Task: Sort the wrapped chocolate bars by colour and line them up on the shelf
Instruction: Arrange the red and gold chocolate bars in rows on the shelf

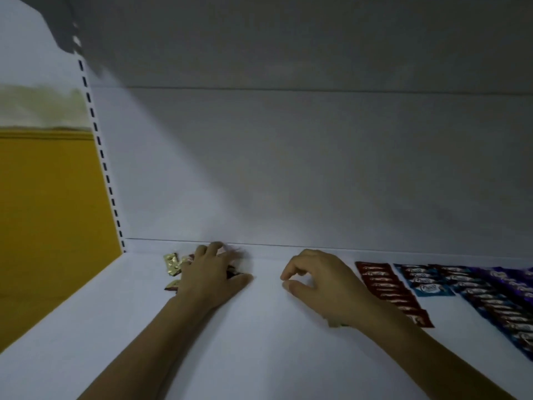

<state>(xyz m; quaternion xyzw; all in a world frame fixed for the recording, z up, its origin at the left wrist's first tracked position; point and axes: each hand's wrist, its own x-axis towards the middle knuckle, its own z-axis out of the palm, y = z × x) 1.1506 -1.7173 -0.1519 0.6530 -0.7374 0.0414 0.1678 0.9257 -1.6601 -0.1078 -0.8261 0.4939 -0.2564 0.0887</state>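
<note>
Gold bars (pixel 172 264) loose at 9 o'clock of your left hand (pixel 210 272), its fingers spread flat over them. Right hand (pixel 317 281) loosely curled, empty. Red row (pixel 389 290) at its 3 o'clock. Risk: hasty sweep across shelf (pixel 259 342) scatters pile, mixes colours.

Shelf (pixel 259 342): plain white.
Red bars (pixel 392 290): red, white lettering.
Light-blue bars (pixel 427 281): light blue, white logo.
Purple bars (pixel 501 298): purple, white markings.
Loose wrappers (pixel 171 264): gold.
Side panel (pixel 52 226): mustard yellow.
Upright (pixel 101 151): white, black slots.
</note>
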